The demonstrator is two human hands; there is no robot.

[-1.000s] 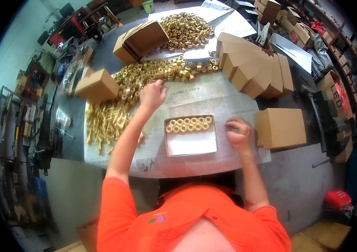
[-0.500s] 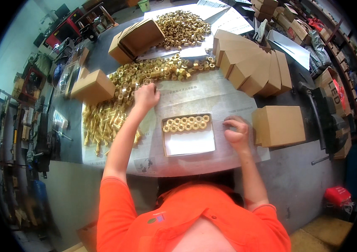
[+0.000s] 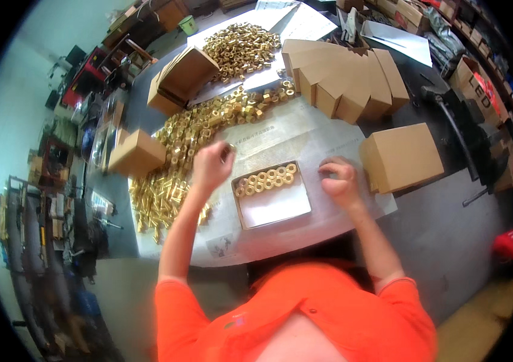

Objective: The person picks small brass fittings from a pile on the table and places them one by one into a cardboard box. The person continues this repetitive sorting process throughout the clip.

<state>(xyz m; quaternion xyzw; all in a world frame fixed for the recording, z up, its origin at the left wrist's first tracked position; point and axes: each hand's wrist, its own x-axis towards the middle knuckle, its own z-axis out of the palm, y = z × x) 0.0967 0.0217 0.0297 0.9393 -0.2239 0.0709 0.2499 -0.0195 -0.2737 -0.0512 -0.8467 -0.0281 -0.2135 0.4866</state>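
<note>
My left hand (image 3: 212, 165) is closed around a brass nut (image 3: 231, 146), partly hidden at the fingertips, just off the upper left corner of a shallow open carton (image 3: 238, 211). Inside that carton, two rows of brass nuts (image 3: 267, 180) lie along the far side, with a white bottom showing on the near side. My right hand (image 3: 339, 180) rests just right of the carton with its fingers curled; what they hold, if anything, is hidden. Beyond my left hand spreads a heap of loose brass nuts (image 3: 208, 116). Nearer me on the left lie slim brass fittings (image 3: 160, 196).
Printed paper (image 3: 292, 136) covers the table. A closed brown box (image 3: 404, 158) stands right of my right hand, and a fanned stack of cartons (image 3: 347, 81) lies behind it. Another box (image 3: 139, 154) sits left, an open box (image 3: 187, 78) far left, near a second nut pile (image 3: 241, 51).
My left hand has drawn back from the heap of nuts toward the carton, a nut at its fingertips. My right hand stays beside the carton. The whole view has tilted.
</note>
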